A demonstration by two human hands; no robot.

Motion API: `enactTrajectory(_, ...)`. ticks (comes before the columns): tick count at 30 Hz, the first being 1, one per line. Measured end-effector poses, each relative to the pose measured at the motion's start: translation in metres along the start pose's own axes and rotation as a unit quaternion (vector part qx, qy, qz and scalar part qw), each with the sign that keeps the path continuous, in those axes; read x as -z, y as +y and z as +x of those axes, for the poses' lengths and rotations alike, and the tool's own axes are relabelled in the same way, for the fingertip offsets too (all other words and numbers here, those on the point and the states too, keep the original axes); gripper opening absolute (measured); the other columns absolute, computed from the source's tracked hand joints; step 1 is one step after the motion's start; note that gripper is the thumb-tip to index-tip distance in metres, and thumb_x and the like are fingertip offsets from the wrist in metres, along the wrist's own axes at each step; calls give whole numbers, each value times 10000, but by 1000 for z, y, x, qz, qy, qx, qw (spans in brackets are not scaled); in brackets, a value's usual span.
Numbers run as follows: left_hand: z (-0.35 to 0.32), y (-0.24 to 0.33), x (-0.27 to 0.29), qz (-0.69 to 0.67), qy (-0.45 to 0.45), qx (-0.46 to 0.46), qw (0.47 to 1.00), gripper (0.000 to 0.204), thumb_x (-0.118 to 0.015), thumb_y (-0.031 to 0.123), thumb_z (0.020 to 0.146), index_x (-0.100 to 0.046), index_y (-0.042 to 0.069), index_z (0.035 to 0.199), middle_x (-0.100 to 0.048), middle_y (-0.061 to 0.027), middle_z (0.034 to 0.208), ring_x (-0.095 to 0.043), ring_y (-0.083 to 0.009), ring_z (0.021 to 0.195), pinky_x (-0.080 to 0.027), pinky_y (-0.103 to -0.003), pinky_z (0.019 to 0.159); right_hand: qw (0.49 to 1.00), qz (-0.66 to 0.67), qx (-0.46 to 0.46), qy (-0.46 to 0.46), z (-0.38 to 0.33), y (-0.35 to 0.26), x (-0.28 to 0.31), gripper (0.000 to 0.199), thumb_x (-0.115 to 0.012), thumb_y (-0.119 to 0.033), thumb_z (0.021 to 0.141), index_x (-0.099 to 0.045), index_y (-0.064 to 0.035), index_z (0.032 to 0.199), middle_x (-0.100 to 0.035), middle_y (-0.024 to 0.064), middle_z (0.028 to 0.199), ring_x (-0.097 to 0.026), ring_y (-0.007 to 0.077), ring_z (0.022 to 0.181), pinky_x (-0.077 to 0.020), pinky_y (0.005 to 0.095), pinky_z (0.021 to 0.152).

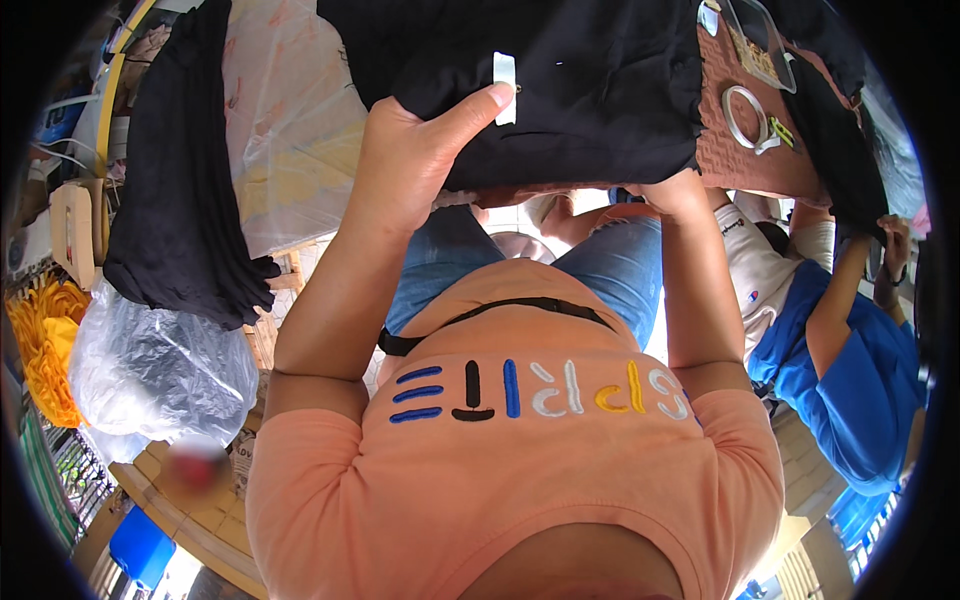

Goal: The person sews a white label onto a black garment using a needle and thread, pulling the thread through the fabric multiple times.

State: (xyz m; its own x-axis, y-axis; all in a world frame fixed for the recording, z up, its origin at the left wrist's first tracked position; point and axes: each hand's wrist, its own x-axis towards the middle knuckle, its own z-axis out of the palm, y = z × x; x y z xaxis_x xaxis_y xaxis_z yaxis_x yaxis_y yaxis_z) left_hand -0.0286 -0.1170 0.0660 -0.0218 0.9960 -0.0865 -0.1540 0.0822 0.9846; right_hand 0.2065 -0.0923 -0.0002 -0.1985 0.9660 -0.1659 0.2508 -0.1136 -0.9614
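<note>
A large piece of black cloth lies across the table in front of me. A short white strip, perhaps a label, lies on the cloth. My left hand presses its thumb on this strip, while its fingers go out of sight under the fabric. At the near right edge of the cloth, my right hand touches the hem from below; its fingers are hidden by the cloth.
On the brown textured table cover lie a white roll of tape, small yellow-green snips and a clear plastic box. More black cloth hangs at the left, above a clear plastic bag. A person in blue works at the right.
</note>
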Motion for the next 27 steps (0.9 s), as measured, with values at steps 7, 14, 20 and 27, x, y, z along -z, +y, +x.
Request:
enactTrajectory(7, 3, -2, -1, 1, 6, 14, 1000, 142, -718, 137, 798, -679, 0, 803, -612, 37, 732, -527, -41, 663, -420, -212, 611, 919, -335, 60, -198, -14, -19, 11, 205, -623, -128, 845, -656, -18, 1015, -681, 100, 821, -635, 235, 692, -483, 354, 629)
enactTrajectory(14, -2, 1, -6, -37, 8, 9, 999, 144, -713, 103, 799, -679, -3, 890, -650, 5, 828, -573, -56, 736, -452, -217, 669, 939, -153, 308, -27, -26, -100, -13, 111, -717, -92, 778, -660, -38, 857, -607, 50, 720, -565, 160, 544, -433, 266, 492)
enactTrajectory(20, -4, 0, -1, -28, -36, 26, 999, 175, -698, 79, 812, -667, 0, 965, -648, -17, 910, -589, -81, 824, -460, -238, 748, 914, -156, 367, 75, -13, -83, -37, 124, -714, -57, 759, -672, -51, 876, -639, 42, 779, -599, 150, 610, -478, 249, 541)
enactTrajectory(27, -7, 0, -2, -56, -17, 14, 998, 153, -714, 113, 808, -686, -12, 892, -658, -4, 836, -581, -55, 745, -454, -206, 678, 906, -152, 385, 87, -8, -79, -42, 95, -706, -65, 767, -675, -59, 856, -655, 45, 784, -632, 191, 655, -496, 271, 567)
